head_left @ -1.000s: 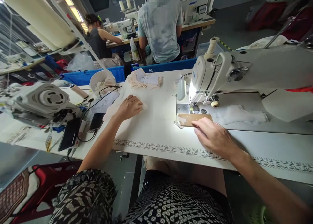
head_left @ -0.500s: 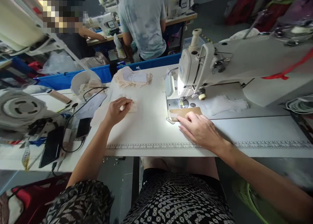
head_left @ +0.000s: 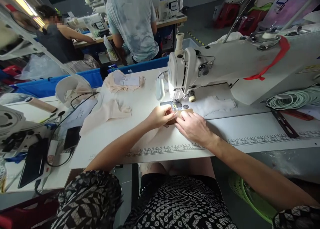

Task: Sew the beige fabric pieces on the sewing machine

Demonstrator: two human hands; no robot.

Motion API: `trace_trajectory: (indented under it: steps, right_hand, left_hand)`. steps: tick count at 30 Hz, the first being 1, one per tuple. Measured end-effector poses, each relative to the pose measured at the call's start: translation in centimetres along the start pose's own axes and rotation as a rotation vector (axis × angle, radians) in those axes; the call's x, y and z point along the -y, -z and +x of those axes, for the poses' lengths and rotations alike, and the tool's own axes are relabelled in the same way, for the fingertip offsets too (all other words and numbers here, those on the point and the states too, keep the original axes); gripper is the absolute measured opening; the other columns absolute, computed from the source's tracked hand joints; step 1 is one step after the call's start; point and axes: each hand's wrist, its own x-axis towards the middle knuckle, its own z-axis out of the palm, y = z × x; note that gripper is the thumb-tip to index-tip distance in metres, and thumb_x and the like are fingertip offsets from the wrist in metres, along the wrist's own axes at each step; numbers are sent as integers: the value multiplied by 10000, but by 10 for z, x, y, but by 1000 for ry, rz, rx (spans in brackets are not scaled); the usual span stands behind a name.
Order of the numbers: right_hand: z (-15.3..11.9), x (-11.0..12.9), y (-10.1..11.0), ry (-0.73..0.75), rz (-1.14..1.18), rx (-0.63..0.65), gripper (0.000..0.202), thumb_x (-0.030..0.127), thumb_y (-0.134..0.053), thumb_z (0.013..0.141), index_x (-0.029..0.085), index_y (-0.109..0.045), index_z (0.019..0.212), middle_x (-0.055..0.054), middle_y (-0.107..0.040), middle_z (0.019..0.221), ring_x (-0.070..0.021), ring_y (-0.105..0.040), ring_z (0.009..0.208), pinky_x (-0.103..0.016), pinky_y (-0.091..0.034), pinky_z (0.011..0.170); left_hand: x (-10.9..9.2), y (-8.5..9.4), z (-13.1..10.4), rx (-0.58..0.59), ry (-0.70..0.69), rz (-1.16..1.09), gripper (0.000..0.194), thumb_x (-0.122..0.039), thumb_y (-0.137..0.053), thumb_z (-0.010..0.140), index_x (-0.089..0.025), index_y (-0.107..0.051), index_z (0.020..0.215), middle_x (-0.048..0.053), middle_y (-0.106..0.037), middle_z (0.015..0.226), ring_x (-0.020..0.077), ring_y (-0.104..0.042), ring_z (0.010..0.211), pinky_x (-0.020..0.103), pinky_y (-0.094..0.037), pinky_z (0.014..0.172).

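Note:
My left hand is closed in a pinch beside the sewing machine's needle area, its fingertips touching those of my right hand. A pale fabric piece trails from it over the table; its gripped edge is mostly hidden. My right hand presses its fingers onto a brown card lying just in front of the presser foot. Both hands cover much of the card. The white sewing machine stands behind them, its lamp lighting the needle plate.
Pale pink fabric lies left of my hands, with a fabric bundle and paper label behind. A white cloth rests under the machine arm. Dark-handled snips and green cord lie right. Two people sit beyond the blue trough.
My left hand has moved right from the pale fabric pile to the card, with a fabric piece trailing. My right hand stays on the card. The view has shifted right.

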Motion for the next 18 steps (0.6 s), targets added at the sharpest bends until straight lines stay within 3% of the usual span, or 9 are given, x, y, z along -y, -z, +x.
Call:
trace_trajectory:
  steps: [3, 7, 14, 18]
  right_hand:
    - [-1, 7, 0, -15, 3, -21, 419, 293, -377, 1120, 127, -745, 1006, -94, -620, 854, -211, -430, 743, -363, -253, 685]
    - [-1, 10, 4, -2, 36, -30, 439, 256, -344, 1120, 106, -756, 1145, -89, -623, 848, -213, -434, 741, -368, -269, 681]
    - [-5, 7, 8, -29, 109, -8, 463, 261, -343, 1116, 111, -763, 1237, -89, -639, 868, -210, -448, 731, -374, -277, 669]
    - [-5, 5, 11, -37, 152, -25, 461, 231, -341, 1109, 122, -789, 1122, -77, -620, 846, -197, -413, 705, -367, -287, 668]
  left_hand:
    - [12, -15, 6, -43, 58, 87, 176, -274, -615, 941, -220, -554, 785, 12, -717, 751, 177, -662, 652, 290, -515, 599]
    - [18, -17, 3, -111, 124, 259, 146, -237, -606, 912, -231, -569, 771, 4, -733, 776, 200, -673, 731, 316, -508, 664]
    - [15, -9, 5, -39, 188, 265, 142, -305, -657, 907, -233, -617, 791, -20, -761, 794, 198, -698, 747, 315, -499, 664]
    - [19, -4, 5, 15, 165, 176, 167, -348, -653, 904, -232, -616, 790, -21, -759, 770, 185, -709, 715, 298, -530, 643]
